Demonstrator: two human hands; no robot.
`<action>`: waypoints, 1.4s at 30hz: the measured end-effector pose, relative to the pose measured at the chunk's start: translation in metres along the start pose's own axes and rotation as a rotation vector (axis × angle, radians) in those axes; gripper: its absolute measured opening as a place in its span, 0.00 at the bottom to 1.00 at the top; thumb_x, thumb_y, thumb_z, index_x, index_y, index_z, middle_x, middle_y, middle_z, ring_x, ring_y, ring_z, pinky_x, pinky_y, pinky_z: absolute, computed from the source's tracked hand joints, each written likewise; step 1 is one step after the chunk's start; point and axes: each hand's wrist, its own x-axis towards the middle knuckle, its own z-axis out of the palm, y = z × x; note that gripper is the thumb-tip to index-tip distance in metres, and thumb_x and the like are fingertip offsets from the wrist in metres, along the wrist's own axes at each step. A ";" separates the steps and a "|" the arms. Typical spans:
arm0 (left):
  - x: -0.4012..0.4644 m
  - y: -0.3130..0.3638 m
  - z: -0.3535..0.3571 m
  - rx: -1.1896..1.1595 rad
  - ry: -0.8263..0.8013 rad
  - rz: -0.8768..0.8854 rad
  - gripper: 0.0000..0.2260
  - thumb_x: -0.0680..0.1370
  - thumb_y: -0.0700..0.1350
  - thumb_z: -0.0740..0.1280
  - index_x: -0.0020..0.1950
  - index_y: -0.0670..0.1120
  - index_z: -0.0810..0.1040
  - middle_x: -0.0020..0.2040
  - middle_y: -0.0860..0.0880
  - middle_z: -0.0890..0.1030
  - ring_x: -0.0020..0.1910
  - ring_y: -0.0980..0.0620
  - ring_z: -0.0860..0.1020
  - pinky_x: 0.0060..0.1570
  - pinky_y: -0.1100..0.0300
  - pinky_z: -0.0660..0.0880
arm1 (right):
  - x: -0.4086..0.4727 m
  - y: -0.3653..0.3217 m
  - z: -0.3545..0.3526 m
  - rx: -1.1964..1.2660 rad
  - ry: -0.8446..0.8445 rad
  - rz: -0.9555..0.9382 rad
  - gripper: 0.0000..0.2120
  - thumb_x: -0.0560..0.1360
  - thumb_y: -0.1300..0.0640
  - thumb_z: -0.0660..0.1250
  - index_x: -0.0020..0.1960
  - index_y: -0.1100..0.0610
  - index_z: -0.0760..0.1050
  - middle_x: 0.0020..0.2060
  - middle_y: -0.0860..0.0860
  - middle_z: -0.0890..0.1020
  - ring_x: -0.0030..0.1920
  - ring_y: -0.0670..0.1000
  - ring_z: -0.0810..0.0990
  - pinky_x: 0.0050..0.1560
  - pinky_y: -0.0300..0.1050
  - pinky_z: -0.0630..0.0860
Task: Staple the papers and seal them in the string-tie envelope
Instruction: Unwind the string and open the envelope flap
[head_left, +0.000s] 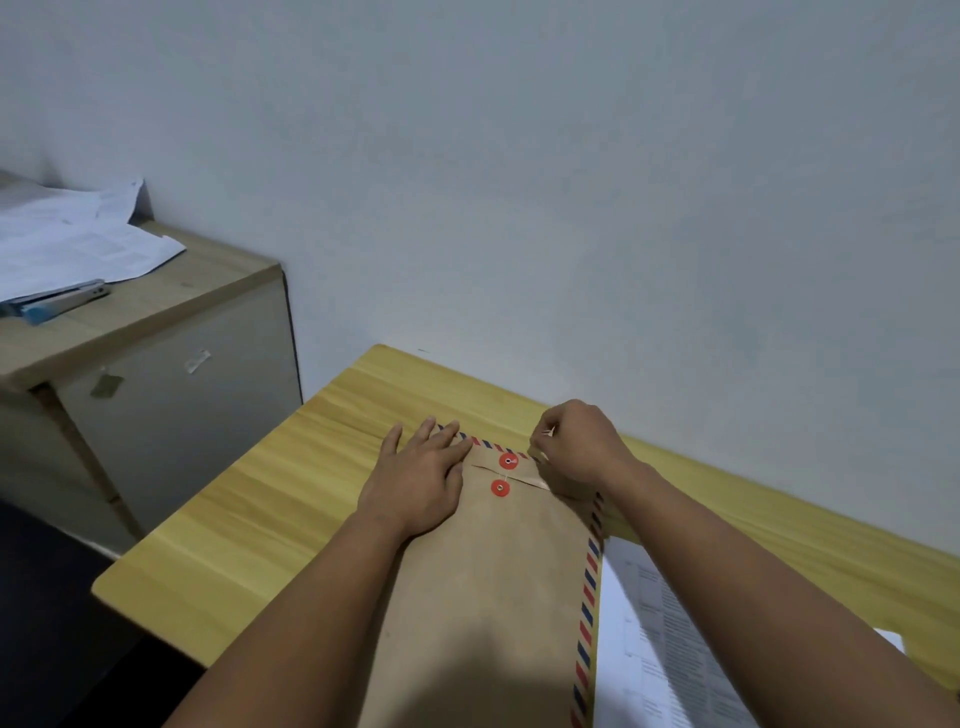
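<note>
Pale yellow wooden surface (270, 514) against a plain grey-white wall (519, 182). To the left, well apart, a low wood-topped cabinet (171, 395) with grey side panels. Dark floor (47, 623) below, between the two.

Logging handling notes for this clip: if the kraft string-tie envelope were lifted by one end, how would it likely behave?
The envelope is thin, flat paper, so it would probably sag when lifted by one end. It looks light. On the smooth wooden table it would likely slide, which may be why the left hand presses it flat.
</note>
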 end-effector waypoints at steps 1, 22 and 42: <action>0.000 0.000 0.000 0.003 0.001 0.000 0.23 0.84 0.53 0.51 0.80 0.59 0.62 0.82 0.56 0.58 0.82 0.53 0.50 0.79 0.41 0.44 | 0.004 -0.003 0.002 0.061 0.014 0.004 0.07 0.79 0.58 0.69 0.47 0.55 0.87 0.47 0.49 0.87 0.49 0.51 0.84 0.49 0.45 0.77; -0.003 -0.001 0.002 -0.098 0.095 0.016 0.23 0.84 0.51 0.56 0.80 0.59 0.59 0.82 0.56 0.59 0.82 0.52 0.51 0.79 0.43 0.47 | -0.021 0.000 -0.018 0.102 -0.276 -0.084 0.05 0.74 0.60 0.69 0.41 0.60 0.81 0.40 0.51 0.86 0.41 0.48 0.83 0.45 0.47 0.80; -0.004 -0.008 0.006 -0.104 0.243 0.106 0.07 0.81 0.53 0.64 0.58 0.57 0.79 0.83 0.49 0.55 0.82 0.46 0.44 0.76 0.47 0.57 | 0.021 0.010 -0.041 0.922 0.127 0.300 0.05 0.80 0.66 0.70 0.51 0.68 0.82 0.40 0.61 0.85 0.34 0.53 0.83 0.34 0.42 0.80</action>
